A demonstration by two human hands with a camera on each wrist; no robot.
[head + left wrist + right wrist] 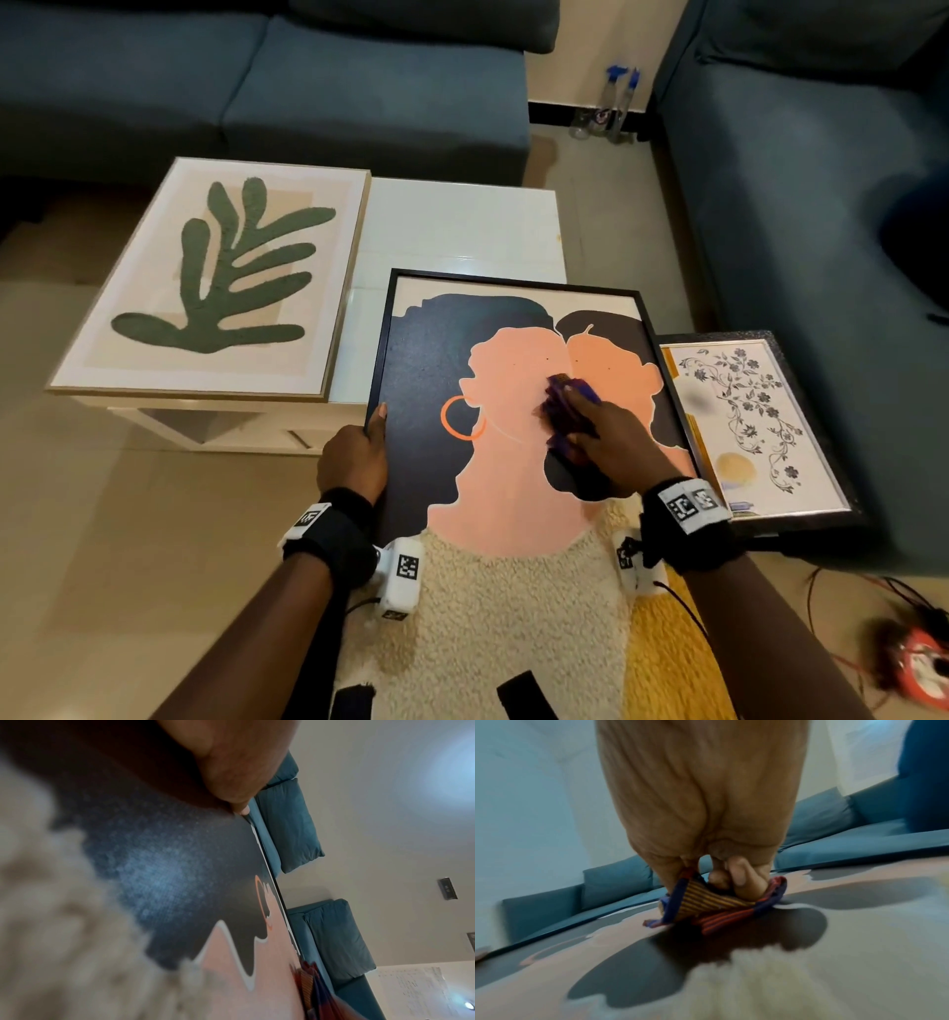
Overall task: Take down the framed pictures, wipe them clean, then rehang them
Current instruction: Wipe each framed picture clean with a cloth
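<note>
A black-framed picture (426, 370) of peach silhouettes on dark ground leans against my lap, its far edge on the white table. My left hand (359, 452) grips its left edge, thumb on the front; the left wrist view shows that thumb at the picture's (180, 874) edge. My right hand (595, 431) presses a striped purple cloth (560, 406) onto the glass at the picture's middle. In the right wrist view the fingers (741, 880) curl into the cloth (713, 904). A leaf picture (221, 277) in a gold frame lies flat on the table. A floral picture (744, 426) lies at the right.
The white table (462, 226) stands ahead, with blue sofas (257, 77) behind it and to the right (821, 205). Spray bottles (616, 103) stand on the floor by the wall. Red cables and a device (914, 663) lie on the floor at bottom right.
</note>
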